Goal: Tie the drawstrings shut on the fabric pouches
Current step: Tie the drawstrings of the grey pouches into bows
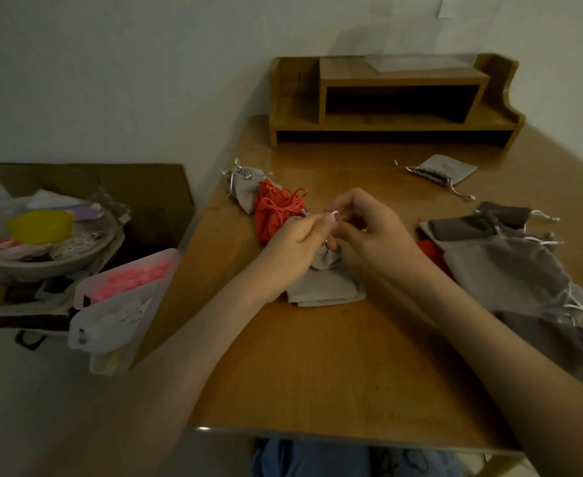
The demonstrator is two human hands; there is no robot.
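Observation:
A light grey pouch (324,287) lies on the wooden table (317,373), its gathered neck raised between my hands. My left hand (293,246) pinches one end of its pale drawstring (334,214). My right hand (369,228) pinches the other end, fingers curled, just above the neck. An orange pouch (272,215) with orange cords lies behind my left hand, next to a grey pouch (245,185) with a tied cord. A pile of grey and dark grey pouches (510,266) lies to the right.
A single grey pouch (445,170) lies at the back right. A wooden desk shelf (393,101) stands at the table's far edge. Left of the table, a cardboard box (86,187) holds a bowl with clutter, and plastic trays (117,294) lean beside it.

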